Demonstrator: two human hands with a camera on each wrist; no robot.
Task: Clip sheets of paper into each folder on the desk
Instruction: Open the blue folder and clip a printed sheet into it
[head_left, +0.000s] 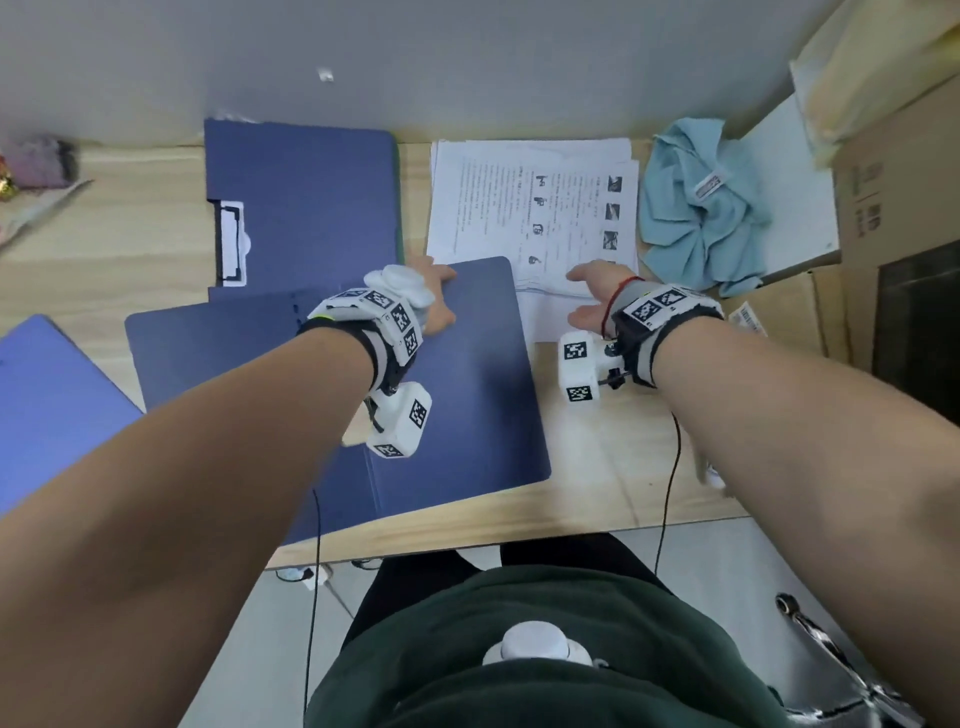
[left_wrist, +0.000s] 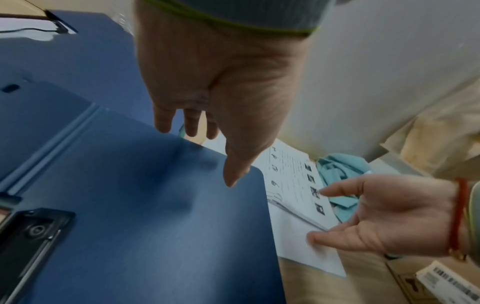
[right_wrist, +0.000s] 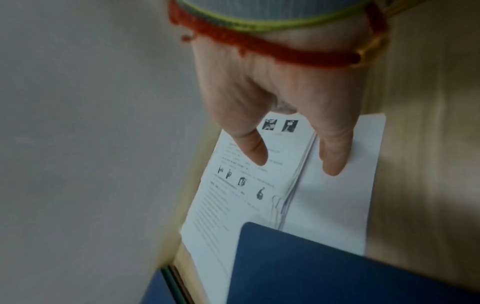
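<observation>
An open dark blue folder (head_left: 467, 374) (left_wrist: 155, 205) lies in front of me, and its right leaf overlaps a stack of printed paper (head_left: 535, 202) (right_wrist: 233, 185). My left hand (head_left: 441, 296) (left_wrist: 202, 148) is at that leaf's far edge, with straight fingers past the edge and the thumb over the corner. My right hand (head_left: 576, 293) (right_wrist: 293, 162) hovers open over the stack's near edge, finger and thumb spread on either side of it. The folder's black clip (left_wrist: 33, 228) shows at lower left. A second dark blue folder (head_left: 301, 202) with a white clip (head_left: 231, 244) lies behind.
A lighter blue folder (head_left: 47, 405) lies at the desk's left edge. A crumpled teal cloth (head_left: 701, 223) sits right of the paper. Cardboard boxes (head_left: 893, 208) stand at the far right. A grey wall (head_left: 467, 62) closes the back, and cables hang over the desk's front edge.
</observation>
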